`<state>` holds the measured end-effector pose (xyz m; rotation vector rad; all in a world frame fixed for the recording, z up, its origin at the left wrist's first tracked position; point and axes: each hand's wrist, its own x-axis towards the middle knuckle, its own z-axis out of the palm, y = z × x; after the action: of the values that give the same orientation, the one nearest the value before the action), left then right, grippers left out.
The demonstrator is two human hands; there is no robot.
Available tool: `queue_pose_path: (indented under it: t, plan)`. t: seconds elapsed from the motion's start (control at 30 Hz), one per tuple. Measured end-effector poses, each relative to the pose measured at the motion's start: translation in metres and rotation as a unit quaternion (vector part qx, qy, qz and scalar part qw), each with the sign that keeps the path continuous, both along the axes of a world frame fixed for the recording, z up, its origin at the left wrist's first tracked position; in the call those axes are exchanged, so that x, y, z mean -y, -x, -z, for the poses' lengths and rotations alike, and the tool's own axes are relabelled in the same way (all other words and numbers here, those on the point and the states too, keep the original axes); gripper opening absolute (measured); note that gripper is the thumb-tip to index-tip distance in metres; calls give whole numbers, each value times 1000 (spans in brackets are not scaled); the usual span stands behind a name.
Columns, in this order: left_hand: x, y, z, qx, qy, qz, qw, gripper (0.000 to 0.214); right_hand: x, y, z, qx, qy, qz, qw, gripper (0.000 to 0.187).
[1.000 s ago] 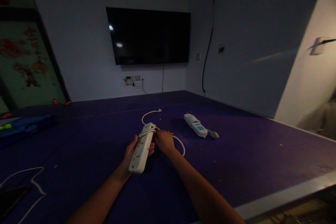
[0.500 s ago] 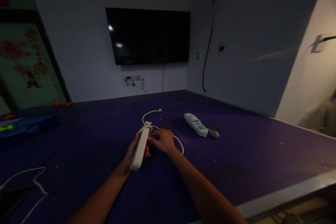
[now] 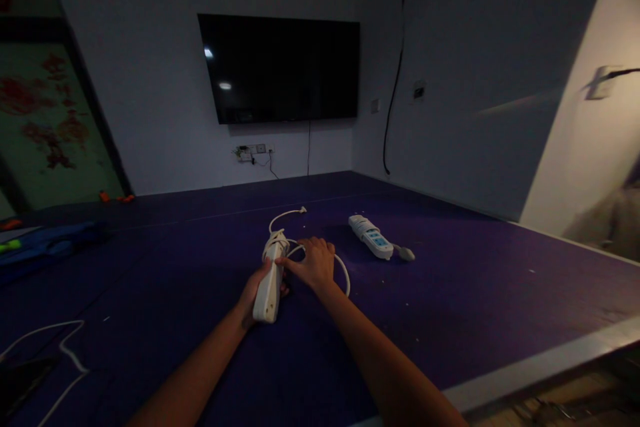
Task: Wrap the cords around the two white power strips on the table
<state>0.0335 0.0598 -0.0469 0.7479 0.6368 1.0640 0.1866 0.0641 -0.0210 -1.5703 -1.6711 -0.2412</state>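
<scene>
My left hand (image 3: 256, 290) is closed around a white power strip (image 3: 270, 287), tilted with its far end away from me. Several turns of its white cord (image 3: 277, 238) are wrapped round that far end. My right hand (image 3: 315, 261) is just right of the strip, its thumb reaching to the strip's side and its fingers curled over the loose cord. From under the right hand the cord bends out in a loop. The plug end (image 3: 303, 209) lies on the purple surface (image 3: 310, 360) beyond the hands.
A second white power strip (image 3: 371, 237) with blue sockets and its cord wound round it lies to the right. White cable (image 3: 75, 357) and a dark flat object lie at near left. Blue cloth (image 3: 60, 240) is farther left. A television (image 3: 285, 70) hangs on the wall.
The power strip has rolled a little in my left hand, showing more of its broad face. My right thumb has come up against it, and the right hand has risen slightly.
</scene>
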Motion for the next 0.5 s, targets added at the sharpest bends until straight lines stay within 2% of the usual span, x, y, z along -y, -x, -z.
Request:
queue_pose_path:
  t: [0.13,0.27,0.4,0.5]
  plan:
    - [1,-1,-2,-5,44,-44,998,34,-1,-2,1,-18,-26,-5,1000,62]
    - [0,2,-4,31,58,-19,998,40,-2,-1,1,-49,-44,-21,998,51]
    - [2,7,-5,99,28,5,995,48,-7,-3,3,-79,-29,-34,996,36]
    - [4,11,-4,140,-17,25,990,53,-15,-7,10,-102,-6,-33,994,37]
